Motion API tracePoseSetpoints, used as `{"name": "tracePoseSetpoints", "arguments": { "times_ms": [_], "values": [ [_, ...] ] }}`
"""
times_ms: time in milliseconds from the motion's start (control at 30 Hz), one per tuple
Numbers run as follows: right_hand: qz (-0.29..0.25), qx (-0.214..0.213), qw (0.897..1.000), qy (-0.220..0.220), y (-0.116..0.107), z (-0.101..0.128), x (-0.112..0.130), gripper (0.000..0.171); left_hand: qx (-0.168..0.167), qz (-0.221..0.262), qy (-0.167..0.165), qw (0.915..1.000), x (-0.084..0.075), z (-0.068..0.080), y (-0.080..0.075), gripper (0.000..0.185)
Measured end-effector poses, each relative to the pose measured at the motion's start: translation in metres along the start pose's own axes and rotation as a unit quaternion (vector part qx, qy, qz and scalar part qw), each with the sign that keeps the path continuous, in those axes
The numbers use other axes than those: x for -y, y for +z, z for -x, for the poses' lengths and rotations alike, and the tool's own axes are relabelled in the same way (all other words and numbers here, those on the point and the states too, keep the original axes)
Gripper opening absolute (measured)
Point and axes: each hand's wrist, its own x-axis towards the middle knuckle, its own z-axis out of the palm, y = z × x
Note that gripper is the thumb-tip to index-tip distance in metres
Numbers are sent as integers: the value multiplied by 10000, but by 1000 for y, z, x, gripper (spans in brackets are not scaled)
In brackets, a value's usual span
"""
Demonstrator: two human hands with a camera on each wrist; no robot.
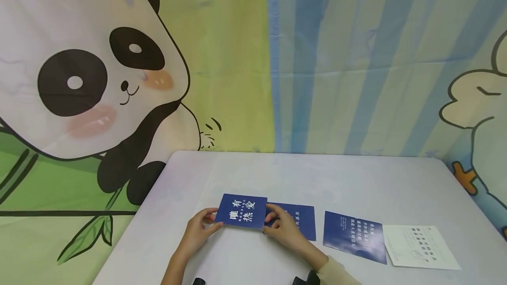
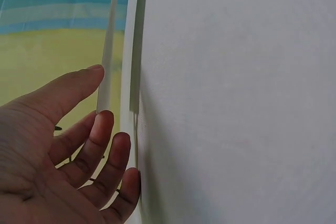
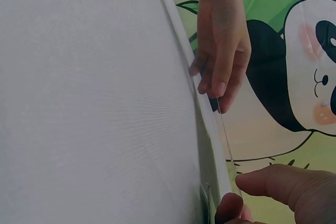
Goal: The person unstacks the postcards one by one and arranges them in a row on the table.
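Currently, step: both hands hold one blue card [image 1: 241, 211] by its ends, just above the table [image 1: 277, 175].
Left hand [image 1: 196, 231]: pinching card's left edge.
Right hand [image 1: 284, 231]: gripping right edge, over second blue card [image 1: 303, 221].
Next, likely: level carry, even grip.

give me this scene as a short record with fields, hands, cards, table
left hand: left hand holds the left edge of the blue card
right hand: right hand holds the same card's right edge
card state: lifted off the table, white lettering facing up
under it: second blue card, flat, partly covered
other cards: third blue card, white sheet overlapping its right edge
surface: white table
backdrop: panda cloth
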Motion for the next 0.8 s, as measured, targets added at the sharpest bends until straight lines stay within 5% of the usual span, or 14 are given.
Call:
{"name": "tracePoseSetpoints", "arguments": {
  "times_ms": [800],
  "values": [
    [167, 524, 9981, 260, 1, -5, 1, 60, 76, -81, -330, 9994, 8, 4, -2, 46]
  ]
}}
